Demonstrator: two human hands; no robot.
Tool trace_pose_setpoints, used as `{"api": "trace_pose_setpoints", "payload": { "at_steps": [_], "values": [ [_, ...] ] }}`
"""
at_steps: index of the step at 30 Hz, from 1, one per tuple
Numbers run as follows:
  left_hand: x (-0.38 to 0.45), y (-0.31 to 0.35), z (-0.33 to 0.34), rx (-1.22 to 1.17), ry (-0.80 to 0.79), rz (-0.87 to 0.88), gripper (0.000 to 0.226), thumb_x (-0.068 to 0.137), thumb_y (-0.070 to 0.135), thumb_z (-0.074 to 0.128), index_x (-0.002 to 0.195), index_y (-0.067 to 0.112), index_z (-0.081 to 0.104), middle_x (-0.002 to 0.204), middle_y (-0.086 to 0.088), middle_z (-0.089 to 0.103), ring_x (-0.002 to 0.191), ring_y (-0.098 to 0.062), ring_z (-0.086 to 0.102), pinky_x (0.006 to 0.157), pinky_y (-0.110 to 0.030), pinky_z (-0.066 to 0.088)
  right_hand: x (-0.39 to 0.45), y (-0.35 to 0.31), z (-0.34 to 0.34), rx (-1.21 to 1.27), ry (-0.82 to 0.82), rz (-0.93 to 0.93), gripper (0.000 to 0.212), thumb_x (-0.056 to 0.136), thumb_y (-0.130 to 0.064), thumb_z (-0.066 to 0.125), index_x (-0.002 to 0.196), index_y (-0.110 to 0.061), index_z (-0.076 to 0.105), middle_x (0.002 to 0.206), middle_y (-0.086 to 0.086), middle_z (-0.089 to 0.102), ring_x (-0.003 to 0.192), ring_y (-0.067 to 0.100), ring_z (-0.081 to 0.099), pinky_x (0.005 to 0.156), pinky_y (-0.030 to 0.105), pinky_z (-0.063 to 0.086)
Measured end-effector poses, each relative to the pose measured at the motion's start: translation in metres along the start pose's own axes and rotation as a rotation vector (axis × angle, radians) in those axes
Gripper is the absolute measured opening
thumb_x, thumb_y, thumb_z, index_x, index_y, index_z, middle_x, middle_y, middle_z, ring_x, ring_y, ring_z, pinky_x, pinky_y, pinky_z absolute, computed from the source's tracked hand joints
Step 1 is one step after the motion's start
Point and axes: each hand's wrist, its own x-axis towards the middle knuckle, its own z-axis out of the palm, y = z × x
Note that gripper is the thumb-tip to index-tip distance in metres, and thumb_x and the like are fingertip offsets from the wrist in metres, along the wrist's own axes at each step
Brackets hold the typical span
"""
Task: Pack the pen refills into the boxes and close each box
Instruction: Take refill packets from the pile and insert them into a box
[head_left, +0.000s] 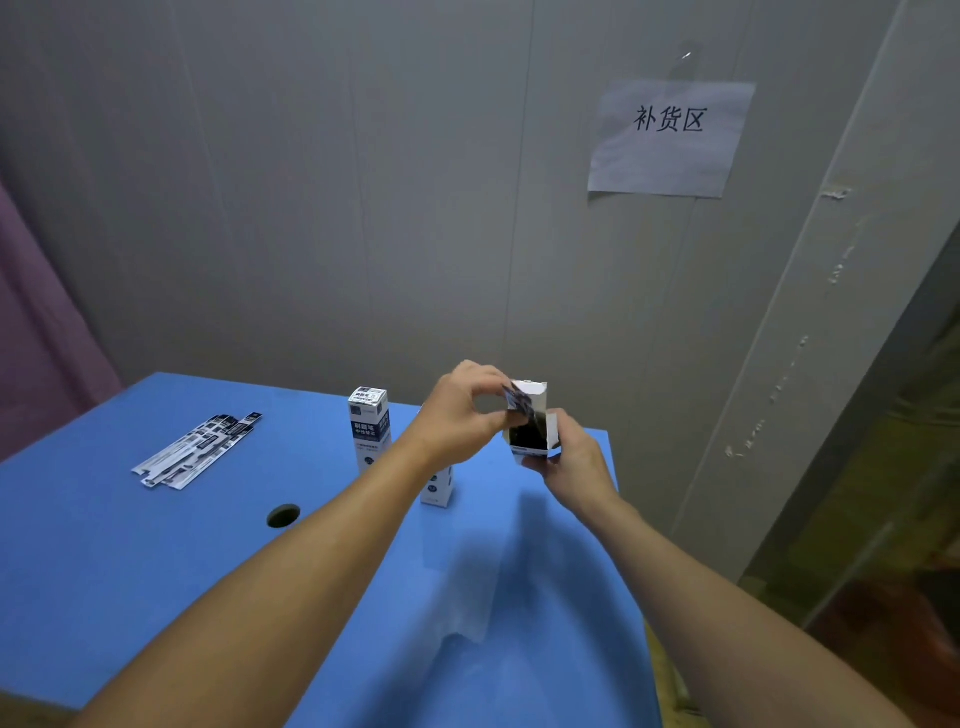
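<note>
My right hand (571, 460) grips a small white box (532, 423) from below, held up above the far right of the blue table (156, 571). Its top is open and dark refill packets show inside. My left hand (462, 410) pinches a flap or packet end (519, 404) at the box's mouth; I cannot tell which. A closed white and blue box (370, 428) stands upright on the table left of my hands. Another box (437, 488) stands behind my left wrist, mostly hidden. Several packaged pen refills (200, 449) lie in a loose pile at the table's far left.
A round hole (283, 515) is cut in the tabletop near the middle. A grey wall rises right behind the table with a paper sign (670, 137) taped on it. The table's right edge runs close under my right forearm. A purple curtain (36, 332) hangs at the left.
</note>
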Motion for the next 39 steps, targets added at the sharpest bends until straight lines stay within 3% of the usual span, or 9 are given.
{"api": "trace_pose_setpoints", "payload": {
  "at_steps": [8,11,14,20,24,30,34,36,39],
  "values": [
    [-0.008,-0.003,0.015,0.292,-0.057,-0.035,0.013,0.087,0.029,0.076,0.095,0.038,0.078,0.089,0.026,0.061,0.103,-0.008,0.034,0.099,-0.036,0.027,-0.004,-0.008,0.004,0.004,-0.022,-0.014,0.040,0.080,-0.010,0.077,0.104,-0.031,0.053,0.100,-0.008,0.064,0.091,0.015,0.062,0.078,0.042,0.055],
    [-0.010,-0.005,0.017,0.343,-0.080,-0.058,0.022,0.089,0.027,0.074,0.106,0.042,0.074,0.103,0.021,0.061,0.108,-0.012,0.034,0.097,-0.033,0.026,-0.007,-0.007,0.004,-0.010,-0.034,-0.005,0.038,0.081,-0.008,0.076,0.103,-0.029,0.054,0.098,-0.008,0.064,0.085,0.006,0.059,0.077,0.039,0.054],
    [-0.010,-0.003,0.016,0.325,-0.105,-0.123,0.032,0.090,0.021,0.070,0.117,0.040,0.068,0.113,0.007,0.046,0.107,-0.016,0.032,0.093,-0.024,0.024,-0.009,-0.007,0.002,-0.021,-0.033,0.008,0.044,0.081,-0.006,0.075,0.091,-0.041,0.049,0.094,-0.010,0.063,0.079,0.001,0.056,0.074,0.034,0.053],
    [-0.011,-0.012,0.021,0.232,-0.135,-0.005,0.039,0.085,0.002,0.066,0.112,0.029,0.069,0.106,0.018,0.061,0.109,-0.012,0.040,0.092,-0.024,0.039,-0.014,-0.006,-0.002,0.019,-0.070,0.030,0.036,0.085,-0.002,0.070,0.102,-0.028,0.052,0.090,-0.021,0.059,0.081,-0.018,0.053,0.061,0.007,0.042],
    [-0.012,-0.012,0.020,0.123,-0.081,-0.016,0.045,0.084,-0.002,0.063,0.114,0.032,0.068,0.113,0.019,0.059,0.106,-0.003,0.044,0.077,-0.011,0.039,-0.014,0.002,0.000,0.040,-0.077,0.058,0.043,0.083,-0.004,0.071,0.107,-0.034,0.052,0.094,-0.022,0.059,0.080,-0.006,0.059,0.067,0.018,0.046],
    [-0.015,-0.022,0.015,0.153,0.009,-0.047,0.057,0.083,-0.005,0.057,0.120,0.037,0.065,0.116,0.015,0.054,0.106,-0.012,0.045,0.077,-0.020,0.044,-0.010,0.015,0.001,0.026,-0.120,0.107,0.046,0.083,-0.009,0.072,0.120,-0.027,0.052,0.096,-0.015,0.059,0.088,0.010,0.061,0.079,0.036,0.054],
    [-0.024,-0.019,0.025,0.514,-0.113,0.068,0.090,0.073,-0.007,0.047,0.142,0.051,0.044,0.138,0.012,0.036,0.111,-0.018,0.033,0.093,-0.021,0.038,-0.009,0.025,0.006,0.012,-0.161,0.108,0.042,0.082,-0.014,0.074,0.116,-0.026,0.052,0.101,-0.009,0.061,0.091,0.017,0.061,0.079,0.039,0.054],
    [-0.027,-0.017,0.033,0.701,-0.190,0.074,0.095,0.071,-0.006,0.045,0.143,0.055,0.038,0.149,0.008,0.022,0.115,-0.022,0.029,0.099,-0.029,0.036,-0.009,0.027,0.008,0.027,-0.183,0.104,0.040,0.082,-0.013,0.074,0.113,-0.026,0.052,0.101,-0.009,0.061,0.089,0.015,0.060,0.078,0.038,0.054],
    [-0.031,-0.018,0.041,0.763,-0.213,0.009,0.097,0.070,-0.006,0.043,0.143,0.057,0.035,0.154,0.008,0.010,0.120,-0.025,0.026,0.103,-0.037,0.038,-0.007,0.031,0.009,0.043,-0.213,0.091,0.039,0.082,-0.012,0.073,0.110,-0.028,0.050,0.101,-0.009,0.064,0.088,0.012,0.061,0.077,0.038,0.055]
  ]
}}
